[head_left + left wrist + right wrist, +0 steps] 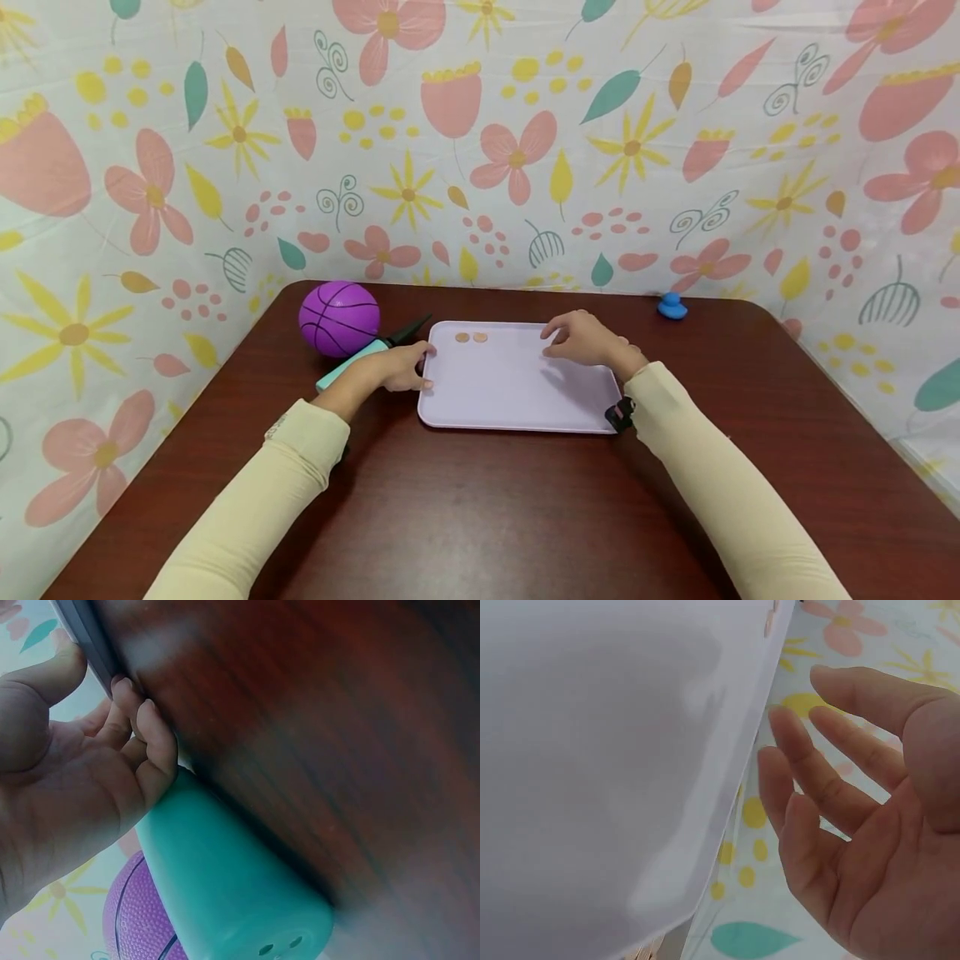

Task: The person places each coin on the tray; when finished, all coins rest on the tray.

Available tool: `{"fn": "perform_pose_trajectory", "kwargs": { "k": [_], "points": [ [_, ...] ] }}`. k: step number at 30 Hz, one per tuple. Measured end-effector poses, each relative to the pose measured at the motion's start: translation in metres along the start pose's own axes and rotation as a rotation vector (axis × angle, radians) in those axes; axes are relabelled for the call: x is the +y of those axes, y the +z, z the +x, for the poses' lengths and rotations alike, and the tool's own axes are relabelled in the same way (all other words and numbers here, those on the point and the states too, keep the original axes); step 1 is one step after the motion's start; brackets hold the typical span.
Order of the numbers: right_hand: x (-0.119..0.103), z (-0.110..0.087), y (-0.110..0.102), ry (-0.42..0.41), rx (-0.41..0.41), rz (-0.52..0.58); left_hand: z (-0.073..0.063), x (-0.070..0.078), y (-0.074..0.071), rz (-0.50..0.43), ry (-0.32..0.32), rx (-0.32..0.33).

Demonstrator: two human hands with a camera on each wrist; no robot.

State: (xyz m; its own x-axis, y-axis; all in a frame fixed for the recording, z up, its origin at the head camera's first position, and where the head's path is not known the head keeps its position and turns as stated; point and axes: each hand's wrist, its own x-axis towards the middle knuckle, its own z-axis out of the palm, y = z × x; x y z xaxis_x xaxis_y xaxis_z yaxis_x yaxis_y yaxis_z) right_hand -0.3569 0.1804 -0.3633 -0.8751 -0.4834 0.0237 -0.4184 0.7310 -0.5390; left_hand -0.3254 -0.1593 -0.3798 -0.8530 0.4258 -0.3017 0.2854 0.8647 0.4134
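A pale lilac tray [517, 383] lies on the table, with two copper-coloured coins [471, 337] side by side near its far left corner. At the tray's left edge, my left hand [401, 367] grips the rim; the left wrist view shows the thumb and curled fingers [157, 739] meeting that edge. Over the tray's right half hovers my right hand [585, 337], fingers loosely bent and nothing between them. In the right wrist view this hand [855, 802] is apart from the tray surface. Beneath the left wrist lies a teal-handled tool [232, 870] with a black, pointed end.
A purple ball [340, 318] with black lines sits at the back left, beside the teal handle. Farther right, a blue rubber duck [672, 306] stands near the table's back edge. Floral cloth [480, 167] hangs behind the dark wooden table [480, 517].
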Motion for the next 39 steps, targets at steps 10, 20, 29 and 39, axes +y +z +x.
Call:
{"fn": "perform_pose_trajectory", "kwargs": {
  "k": [10,20,29,39],
  "points": [
    [0.022,-0.021,-0.009,0.035,0.129,0.012,-0.001,0.001,0.0,0.026,0.004,0.002],
    [0.04,-0.034,-0.014,0.1,0.2,0.03,0.0,0.001,0.0,0.031,-0.01,0.0],
    [0.062,-0.043,-0.024,0.158,0.211,0.02,-0.001,0.001,-0.001,0.021,-0.006,0.006],
    [0.085,-0.05,-0.026,0.246,0.088,0.035,0.002,-0.001,0.0,0.028,-0.003,0.004]
  ]
}}
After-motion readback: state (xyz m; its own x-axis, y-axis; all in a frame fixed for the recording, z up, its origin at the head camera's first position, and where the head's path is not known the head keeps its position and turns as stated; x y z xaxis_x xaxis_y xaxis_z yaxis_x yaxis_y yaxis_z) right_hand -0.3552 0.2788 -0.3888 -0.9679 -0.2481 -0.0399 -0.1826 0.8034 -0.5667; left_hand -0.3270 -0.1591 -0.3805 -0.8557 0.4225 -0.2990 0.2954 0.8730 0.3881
